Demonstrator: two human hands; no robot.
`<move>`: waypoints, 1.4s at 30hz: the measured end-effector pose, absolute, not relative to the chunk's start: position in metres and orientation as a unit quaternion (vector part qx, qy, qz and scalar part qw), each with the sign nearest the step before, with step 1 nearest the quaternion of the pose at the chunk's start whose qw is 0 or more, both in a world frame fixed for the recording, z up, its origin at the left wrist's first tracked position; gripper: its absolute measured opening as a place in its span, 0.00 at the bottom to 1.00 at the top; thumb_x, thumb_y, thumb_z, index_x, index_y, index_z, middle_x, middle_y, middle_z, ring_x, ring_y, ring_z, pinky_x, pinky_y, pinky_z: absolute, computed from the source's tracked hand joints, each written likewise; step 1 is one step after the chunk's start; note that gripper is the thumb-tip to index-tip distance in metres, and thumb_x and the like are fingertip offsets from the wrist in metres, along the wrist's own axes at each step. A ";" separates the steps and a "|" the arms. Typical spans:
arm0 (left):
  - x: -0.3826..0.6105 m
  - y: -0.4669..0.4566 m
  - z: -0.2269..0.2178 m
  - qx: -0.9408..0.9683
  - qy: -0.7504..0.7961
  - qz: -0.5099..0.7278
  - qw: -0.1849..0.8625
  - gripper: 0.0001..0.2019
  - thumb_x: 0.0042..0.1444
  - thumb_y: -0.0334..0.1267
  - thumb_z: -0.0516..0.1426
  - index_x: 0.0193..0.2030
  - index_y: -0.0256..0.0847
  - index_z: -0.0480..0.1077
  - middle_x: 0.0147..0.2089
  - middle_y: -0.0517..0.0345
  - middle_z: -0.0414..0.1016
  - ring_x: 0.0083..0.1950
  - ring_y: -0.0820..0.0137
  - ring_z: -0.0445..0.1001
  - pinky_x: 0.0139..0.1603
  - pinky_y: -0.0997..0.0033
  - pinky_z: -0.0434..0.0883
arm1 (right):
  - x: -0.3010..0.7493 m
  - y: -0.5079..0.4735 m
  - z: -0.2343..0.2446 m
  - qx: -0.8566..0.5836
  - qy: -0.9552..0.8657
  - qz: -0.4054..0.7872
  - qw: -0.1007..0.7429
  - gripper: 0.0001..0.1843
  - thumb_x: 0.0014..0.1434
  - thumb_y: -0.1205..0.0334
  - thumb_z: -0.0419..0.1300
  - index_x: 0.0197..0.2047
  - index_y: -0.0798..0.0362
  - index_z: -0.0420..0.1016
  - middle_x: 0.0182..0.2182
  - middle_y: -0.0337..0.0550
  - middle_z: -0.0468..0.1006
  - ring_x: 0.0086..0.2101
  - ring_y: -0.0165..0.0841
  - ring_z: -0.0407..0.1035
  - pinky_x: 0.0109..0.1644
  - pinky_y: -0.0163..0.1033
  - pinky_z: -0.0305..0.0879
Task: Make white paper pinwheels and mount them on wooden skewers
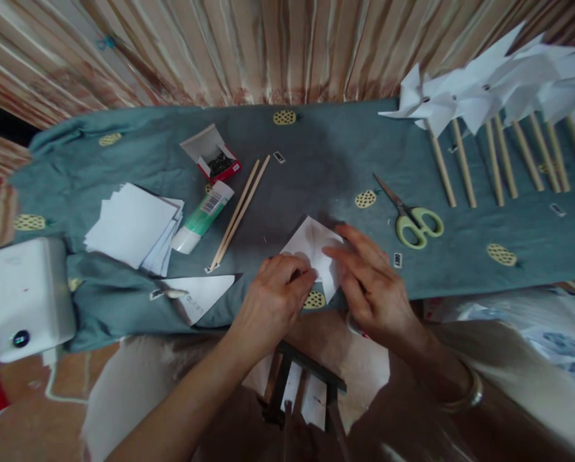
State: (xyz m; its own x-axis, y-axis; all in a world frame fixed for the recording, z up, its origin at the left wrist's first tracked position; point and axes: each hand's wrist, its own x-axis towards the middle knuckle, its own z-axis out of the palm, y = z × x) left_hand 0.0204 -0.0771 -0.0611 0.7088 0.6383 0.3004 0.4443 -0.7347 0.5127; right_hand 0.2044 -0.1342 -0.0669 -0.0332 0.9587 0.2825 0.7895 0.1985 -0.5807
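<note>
A white paper square (311, 247) lies on the teal cloth (316, 160) near its front edge. My left hand (275, 298) is curled, its fingertips pressing on the paper's lower left part. My right hand (371, 279) rests on the paper's right side with fingers stretched flat over it. Both hands touch the same sheet.
A stack of white paper squares (133, 228), a glue tube (203, 215), two wooden sticks (239, 212) and a small red box (215, 157) lie to the left. Green scissors (415, 221) sit to the right. Paper pinwheels on sticks (489, 96) fill the far right. A white device (30, 295) stands at left.
</note>
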 end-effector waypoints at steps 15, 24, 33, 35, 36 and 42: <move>0.012 -0.060 -0.045 0.923 0.298 0.173 0.170 0.09 0.63 0.37 0.55 0.43 0.40 0.77 0.45 0.50 0.75 0.47 0.61 0.69 0.46 0.57 0.63 | 0.212 -0.146 -0.046 -0.635 -0.693 0.172 0.295 0.13 0.63 0.64 0.56 0.49 0.54 0.76 0.53 0.53 0.77 0.53 0.43 0.72 0.59 0.52 0.69; 0.017 -0.062 -0.047 0.924 0.297 0.194 0.145 0.07 0.63 0.35 0.56 0.41 0.40 0.76 0.41 0.53 0.76 0.44 0.64 0.70 0.47 0.59 0.63 | 0.215 -0.145 -0.046 -0.669 -0.640 0.180 0.332 0.04 0.59 0.64 0.60 0.33 0.50 0.76 0.47 0.48 0.79 0.48 0.42 0.74 0.53 0.53 0.71; 0.019 -0.068 -0.050 0.928 0.282 0.203 0.134 0.07 0.63 0.33 0.55 0.41 0.39 0.76 0.40 0.54 0.76 0.43 0.64 0.69 0.46 0.59 0.63 | 0.215 -0.153 -0.040 -0.642 -0.687 0.180 0.290 0.08 0.59 0.64 0.58 0.28 0.50 0.73 0.47 0.49 0.79 0.49 0.45 0.74 0.56 0.58 0.67; 0.019 -0.068 -0.051 0.928 0.284 0.198 0.141 0.07 0.63 0.33 0.55 0.41 0.39 0.76 0.39 0.54 0.76 0.43 0.64 0.69 0.46 0.59 0.63 | 0.220 -0.153 -0.040 -0.639 -0.692 0.187 0.280 0.05 0.61 0.63 0.58 0.35 0.49 0.76 0.46 0.48 0.80 0.48 0.44 0.75 0.57 0.58 0.67; 0.020 -0.068 -0.051 0.927 0.285 0.195 0.144 0.07 0.63 0.33 0.55 0.41 0.39 0.76 0.39 0.54 0.76 0.43 0.64 0.69 0.45 0.59 0.62 | 0.224 -0.153 -0.039 -0.634 -0.696 0.197 0.274 0.07 0.62 0.64 0.57 0.40 0.49 0.76 0.46 0.47 0.80 0.48 0.43 0.75 0.57 0.57 0.67; 0.019 -0.068 -0.051 0.926 0.284 0.195 0.155 0.08 0.64 0.34 0.55 0.42 0.39 0.76 0.41 0.53 0.78 0.44 0.64 0.70 0.45 0.59 0.62 | 0.239 -0.153 -0.038 -0.599 -0.726 0.236 0.242 0.15 0.62 0.67 0.55 0.51 0.47 0.74 0.56 0.47 0.74 0.56 0.43 0.68 0.59 0.57 0.66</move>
State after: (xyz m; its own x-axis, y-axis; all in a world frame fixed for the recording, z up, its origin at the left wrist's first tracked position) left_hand 0.0186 -0.0680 -0.0514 0.7633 0.5855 0.2730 0.4647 -0.7912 0.3976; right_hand 0.2386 -0.1530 -0.0380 -0.1640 0.9840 0.0692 0.7556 0.1704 -0.6324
